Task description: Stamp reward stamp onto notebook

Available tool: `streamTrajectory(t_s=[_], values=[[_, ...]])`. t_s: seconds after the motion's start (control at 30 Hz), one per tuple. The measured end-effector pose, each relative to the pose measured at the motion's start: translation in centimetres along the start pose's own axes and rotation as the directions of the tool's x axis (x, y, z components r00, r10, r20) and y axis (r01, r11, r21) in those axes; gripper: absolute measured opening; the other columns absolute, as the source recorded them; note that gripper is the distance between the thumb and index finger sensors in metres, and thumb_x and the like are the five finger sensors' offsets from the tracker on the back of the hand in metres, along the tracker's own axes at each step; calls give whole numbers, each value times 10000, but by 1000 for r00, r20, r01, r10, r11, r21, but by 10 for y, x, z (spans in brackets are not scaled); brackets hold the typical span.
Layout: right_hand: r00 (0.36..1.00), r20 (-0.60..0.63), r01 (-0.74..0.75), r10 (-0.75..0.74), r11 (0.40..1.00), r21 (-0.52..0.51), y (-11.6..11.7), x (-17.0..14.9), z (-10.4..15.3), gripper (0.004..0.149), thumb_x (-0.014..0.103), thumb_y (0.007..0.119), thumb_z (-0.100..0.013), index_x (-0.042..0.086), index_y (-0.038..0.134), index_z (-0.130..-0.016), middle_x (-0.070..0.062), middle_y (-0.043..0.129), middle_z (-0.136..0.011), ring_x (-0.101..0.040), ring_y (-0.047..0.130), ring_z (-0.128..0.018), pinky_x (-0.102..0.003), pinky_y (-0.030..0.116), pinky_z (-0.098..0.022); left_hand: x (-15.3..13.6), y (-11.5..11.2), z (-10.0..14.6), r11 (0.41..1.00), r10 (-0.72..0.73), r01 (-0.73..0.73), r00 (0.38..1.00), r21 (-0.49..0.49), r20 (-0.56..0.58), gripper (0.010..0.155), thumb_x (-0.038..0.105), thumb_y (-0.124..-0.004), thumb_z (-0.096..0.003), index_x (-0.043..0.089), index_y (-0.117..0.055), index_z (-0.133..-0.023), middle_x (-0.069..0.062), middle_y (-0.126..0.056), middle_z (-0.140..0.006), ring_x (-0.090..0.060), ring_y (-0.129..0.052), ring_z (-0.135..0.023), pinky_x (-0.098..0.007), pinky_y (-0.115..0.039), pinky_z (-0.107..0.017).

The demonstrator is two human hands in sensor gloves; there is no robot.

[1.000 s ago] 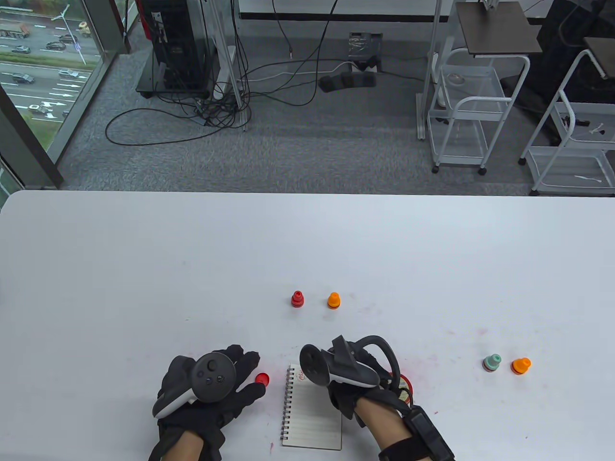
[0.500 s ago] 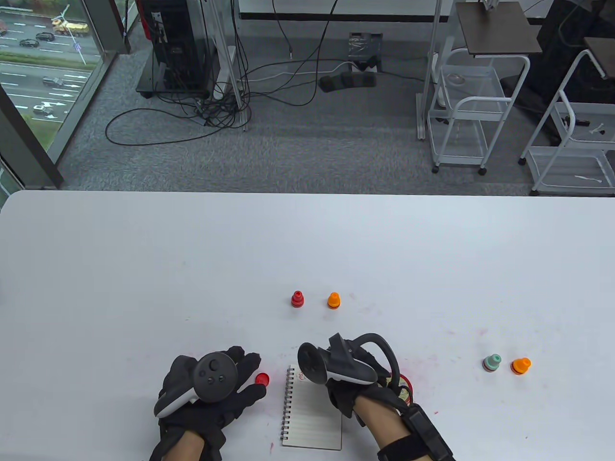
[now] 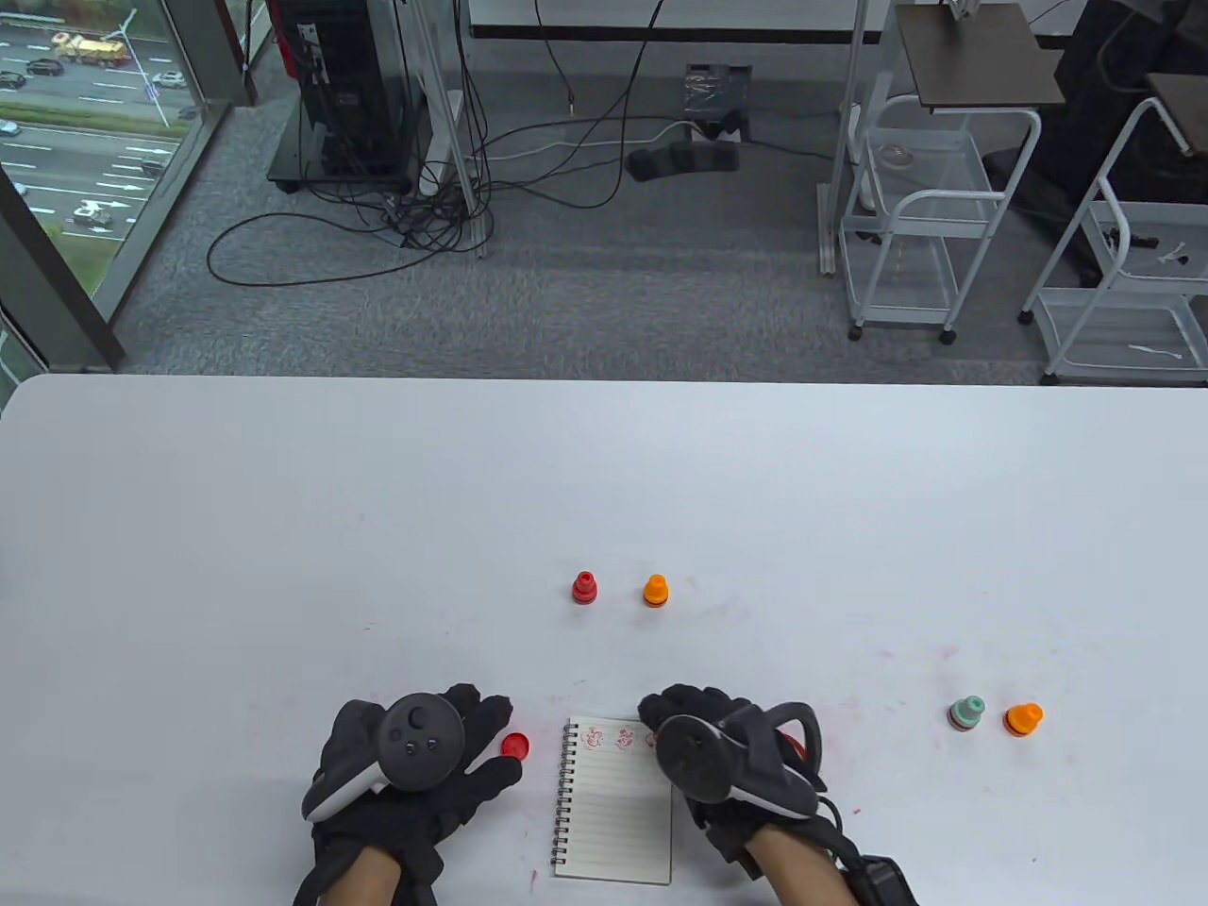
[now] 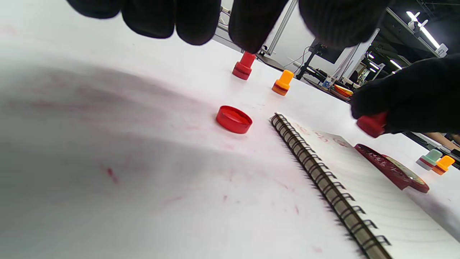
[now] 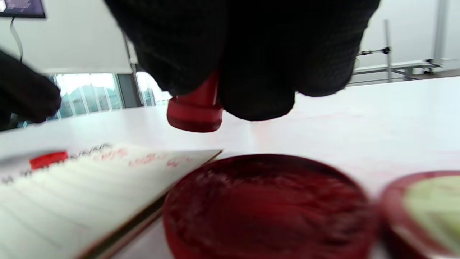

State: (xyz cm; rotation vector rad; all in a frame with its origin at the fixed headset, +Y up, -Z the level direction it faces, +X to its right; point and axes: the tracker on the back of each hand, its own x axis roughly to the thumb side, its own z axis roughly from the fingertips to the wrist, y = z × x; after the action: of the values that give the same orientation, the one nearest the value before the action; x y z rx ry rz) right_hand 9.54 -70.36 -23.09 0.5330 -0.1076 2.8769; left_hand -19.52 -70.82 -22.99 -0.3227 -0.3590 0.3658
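Note:
A small spiral notebook [image 3: 613, 807] lies open near the table's front edge, with red stamp marks [image 3: 609, 737] along its top line. My right hand [image 3: 703, 731] grips a red stamp [image 5: 196, 109] and holds it in the air beside the notebook's top right corner, near the open red ink pad [image 5: 266, 207]. The stamp also shows in the left wrist view [image 4: 372, 124]. My left hand [image 3: 444, 755] rests flat on the table left of the notebook, holding nothing. A red stamp cap [image 3: 514, 746] lies by its fingertips.
A red stamp [image 3: 584, 588] and an orange stamp [image 3: 655, 591] stand farther back on the table. A green stamp [image 3: 965, 713] and another orange stamp [image 3: 1023, 719] stand at the right. The ink pad's lid [image 5: 424, 212] lies beside the pad.
My right hand has moved right off the notebook's top edge and turned, lifting the stamp. Red stamp marks now show on the notebook's top line. The left hand has not moved.

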Motion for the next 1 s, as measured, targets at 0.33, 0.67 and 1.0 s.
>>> streamTrajectory(t_s=[0.33, 0.67, 1.0], values=[[941, -76, 303, -330, 920, -250, -29, -42, 41, 428, 245, 862, -383, 233, 880, -810, -114, 959, -820, -270, 1028, -550, -423, 904, -429, 6, -14, -10, 995, -103, 103, 995, -4, 15, 785, 572, -714, -480, 210, -574, -1162, -219, -505, -1202, -514, -535, -1055, -664, -547, -730], [956, -56, 265, -286, 934, -241, -25, -38, 44, 429, 256, 857, -384, 235, 877, -812, -111, 961, -816, -266, 1030, -547, -419, 906, -426, 8, -30, -27, 972, -234, 233, 972, -36, -20, 797, 478, -796, -466, 169, -538, -1154, -185, -621, -1100, -448, -625, -977, -645, -548, -727], [960, -54, 254, -274, 939, -232, -24, -36, 43, 429, 258, 855, -386, 235, 876, -814, -111, 962, -815, -267, 1033, -543, -421, 905, -428, 6, -36, -34, 975, -222, 222, 972, -14, -78, 708, 437, -834, -439, 247, -642, -1094, -152, -631, -1055, -410, -600, -944, -643, -527, -728]])
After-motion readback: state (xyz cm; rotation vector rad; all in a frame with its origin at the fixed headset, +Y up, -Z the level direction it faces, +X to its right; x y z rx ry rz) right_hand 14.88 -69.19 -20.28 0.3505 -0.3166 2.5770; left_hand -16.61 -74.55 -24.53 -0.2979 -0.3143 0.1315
